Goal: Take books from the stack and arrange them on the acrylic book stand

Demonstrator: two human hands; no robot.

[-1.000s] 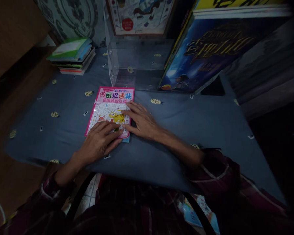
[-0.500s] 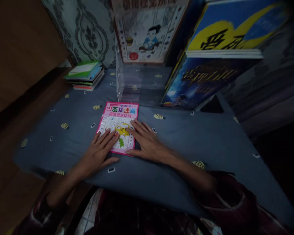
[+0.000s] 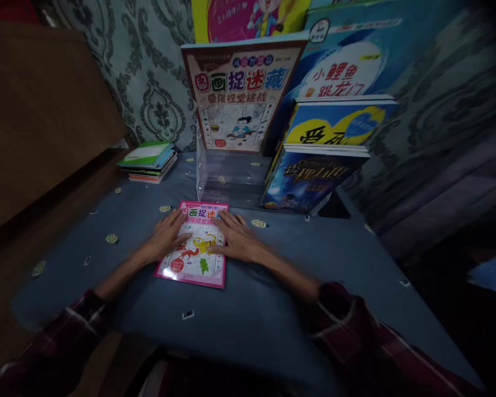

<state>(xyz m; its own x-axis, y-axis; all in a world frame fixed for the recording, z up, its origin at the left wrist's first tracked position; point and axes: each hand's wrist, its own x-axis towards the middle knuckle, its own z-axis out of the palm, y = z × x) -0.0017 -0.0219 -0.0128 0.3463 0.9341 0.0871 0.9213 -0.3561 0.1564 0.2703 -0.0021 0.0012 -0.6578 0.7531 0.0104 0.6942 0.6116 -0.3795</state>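
Note:
A pink-bordered picture book [image 3: 201, 264] with a cartoon tiger on its cover lies flat on the cloth-covered table. My left hand [image 3: 168, 234] rests over the book's left edge, fingers stretched toward the title and thumb out over the cover. Across the right edge lies my right hand [image 3: 237, 236], its fingers near the title's last characters and its thumb close to the tiger. Both hands are open with nothing gripped, and they hide parts of the book's upper sides.
Behind the book stands a clear stepped rack [image 3: 227, 179]. It holds a brown-bordered picture book [image 3: 240, 94], a dark blue book [image 3: 310, 179] and several others. A stack of books [image 3: 149, 160] lies at the back left. The blue tablecloth [image 3: 149, 314] has a pineapple pattern.
My hands have slid from the lower part of the book up toward its title, uncovering the bottom of the cover. The view has tilted up, showing more of the rack.

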